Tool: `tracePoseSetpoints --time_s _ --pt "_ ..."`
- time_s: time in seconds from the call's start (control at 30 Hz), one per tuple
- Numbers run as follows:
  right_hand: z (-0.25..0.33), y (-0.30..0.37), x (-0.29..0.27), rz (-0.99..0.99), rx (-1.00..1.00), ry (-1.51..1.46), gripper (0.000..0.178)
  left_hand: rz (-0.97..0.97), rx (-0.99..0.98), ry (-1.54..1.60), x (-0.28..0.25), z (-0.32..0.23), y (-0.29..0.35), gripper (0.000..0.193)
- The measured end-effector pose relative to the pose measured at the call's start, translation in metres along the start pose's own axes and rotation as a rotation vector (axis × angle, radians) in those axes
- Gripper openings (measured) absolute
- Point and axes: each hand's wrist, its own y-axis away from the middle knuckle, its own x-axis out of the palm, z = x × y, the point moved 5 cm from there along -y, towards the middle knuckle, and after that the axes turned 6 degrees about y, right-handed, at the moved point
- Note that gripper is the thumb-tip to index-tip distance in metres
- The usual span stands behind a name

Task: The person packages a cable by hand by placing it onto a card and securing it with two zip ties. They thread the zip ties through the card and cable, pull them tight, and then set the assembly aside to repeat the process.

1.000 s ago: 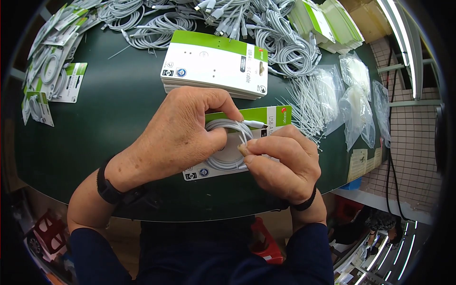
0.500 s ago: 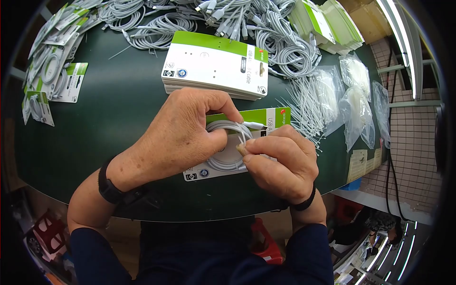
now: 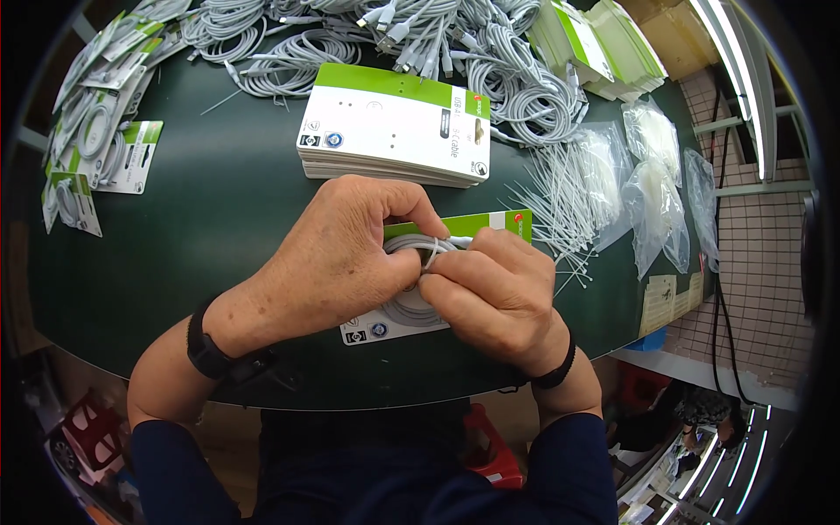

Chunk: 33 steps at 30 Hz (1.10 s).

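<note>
A coiled light grey USB cable (image 3: 409, 313) lies on a green and white packaging card (image 3: 520, 226) close in front of me. Around the upper part of the coil runs a thin white cable tie (image 3: 435, 248). My left hand (image 3: 337, 249) pinches the coil and card at the upper left, index finger and thumb curled over it. From the right, my right hand (image 3: 499, 293) is closed at the tie, its fingertips meeting near my left thumb. The tie's tail is hidden under those fingers.
A stack of flat cards (image 3: 394, 127) stands beyond my hands. Coiled grey cables (image 3: 525, 96) pile up at the back. Loose white cable ties (image 3: 556, 201) and plastic bags (image 3: 656, 201) lie right. Carded cables (image 3: 92, 131) heap at far left; more cards (image 3: 612, 44) stand back right.
My right hand has moved left and slightly up, closer to my left hand. The cable tie's loop now sits nearer the coil. The card has shifted slightly toward me.
</note>
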Motion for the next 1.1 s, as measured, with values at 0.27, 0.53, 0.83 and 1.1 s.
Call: tracePoseSetpoints --time_s 0.27,0.53,0.83,1.1 --pt "-0.042 0.011 -0.035 -0.417 0.141 -0.139 0.009 -0.015 0.128 -0.045 -0.009 -0.012 0.001 0.023" --pt "-0.064 0.026 0.001 0.168 1.056 -1.166 0.019 0.050 0.423 0.033 -0.005 -0.045 0.016 0.027" --pt "-0.040 0.035 0.023 0.150 0.901 -1.558 0.006 -0.050 0.856 -0.435 0.022 -0.056 0.033 0.024" --pt "-0.049 0.039 0.034 0.220 0.995 -1.588 0.010 -0.073 0.997 -0.546 0.019 -0.061 0.037 0.013"
